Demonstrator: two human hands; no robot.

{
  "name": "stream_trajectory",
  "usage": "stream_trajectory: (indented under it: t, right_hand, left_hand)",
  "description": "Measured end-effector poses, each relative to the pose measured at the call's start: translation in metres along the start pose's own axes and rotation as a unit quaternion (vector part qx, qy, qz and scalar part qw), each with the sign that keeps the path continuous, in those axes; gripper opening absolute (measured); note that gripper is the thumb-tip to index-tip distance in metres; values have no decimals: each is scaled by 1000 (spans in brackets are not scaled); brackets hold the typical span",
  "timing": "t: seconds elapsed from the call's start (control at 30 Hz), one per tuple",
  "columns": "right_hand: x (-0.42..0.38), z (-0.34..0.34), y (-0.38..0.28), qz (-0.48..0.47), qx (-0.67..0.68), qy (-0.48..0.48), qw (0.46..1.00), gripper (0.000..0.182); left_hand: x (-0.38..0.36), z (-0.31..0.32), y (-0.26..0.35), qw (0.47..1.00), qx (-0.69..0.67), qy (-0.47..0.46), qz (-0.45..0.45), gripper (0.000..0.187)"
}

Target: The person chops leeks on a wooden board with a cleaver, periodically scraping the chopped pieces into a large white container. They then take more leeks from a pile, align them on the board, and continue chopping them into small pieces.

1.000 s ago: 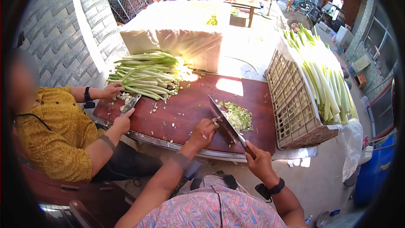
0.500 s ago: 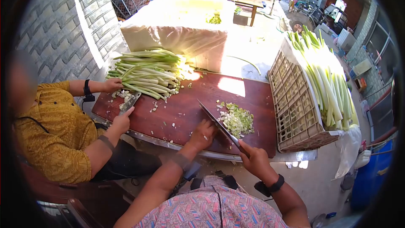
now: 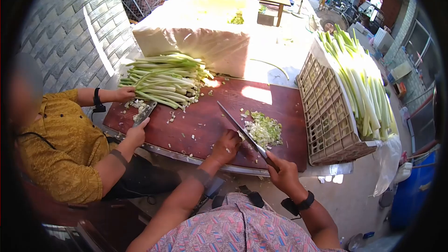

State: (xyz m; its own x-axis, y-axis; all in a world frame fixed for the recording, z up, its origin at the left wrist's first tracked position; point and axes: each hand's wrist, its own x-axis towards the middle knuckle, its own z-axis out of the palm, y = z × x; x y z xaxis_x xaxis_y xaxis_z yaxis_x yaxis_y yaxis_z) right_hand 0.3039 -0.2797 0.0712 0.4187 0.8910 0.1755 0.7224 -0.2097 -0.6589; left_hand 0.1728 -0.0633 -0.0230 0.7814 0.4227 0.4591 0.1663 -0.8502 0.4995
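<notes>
- Right hand (image 3: 283,173) is wrapping its fingers (image 3: 275,162) tight around the handle of a long steel-bladed cleaver (image 3: 237,125); the grip is sitting at the near edge of the surface, probably so the blade can angle up and away across the dark red wooden chopping surface (image 3: 210,116)
- Blade is slanting from the handle toward the far left, its tip lifting clear of the wood; the flat is lying just beside the heap of chopped pale-green leek pieces (image 3: 264,129), on that heap's left
- Left hand (image 3: 227,146) is resting knuckles-up on the surface, fingers (image 3: 234,136) curling inward and pressing together against the blade's left side; whether they are pinching a piece under them, I cannot tell
- Chopped heap is lying to the right of the left-hand fingers, with the blade between; it is not touching the right hand, which is staying nearer the body
- Tan plastic lattice crate (image 3: 326,126) is standing at the right end of the surface, whole white-and-green leeks (image 3: 361,84) lying in it, likely within reach as stock
- A co-worker's hand (image 3: 136,135) at the left is holding a second smaller knife (image 3: 145,113) beside a bundle of green leek tops (image 3: 163,79); the co-worker's other hand (image 3: 125,94) is steadying that bundle
</notes>
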Motion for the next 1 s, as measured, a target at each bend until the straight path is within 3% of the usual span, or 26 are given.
stream_trajectory:
  t: [0.1,0.33,0.6,0.7,0.73,0.8,1.0]
  right_hand:
    - [-10,-15,-12,6,-70,-36,997,44]
    - [9,-7,-13,-19,-92,-48,994,46]
    - [46,44,4,-29,-3,-5,1000,46]
    - [38,35,5,5,22,-6,1000,44]
    - [31,29,5,28,15,-14,999,44]
    - [18,17,4,30,3,-15,999,45]
    - [-14,-7,-7,2,-32,-22,999,46]
  left_hand:
    - [1,1,0,1000,-12,10,6,18]
    - [2,2,-1,999,9,35,34,17]
    - [1,-4,6,999,32,22,19,17]
    - [4,-9,10,1000,12,2,-11,15]
    - [5,-9,11,999,-2,33,7,12]
    - [5,-7,11,997,-18,64,27,11]
    - [0,2,-2,998,22,36,44,15]
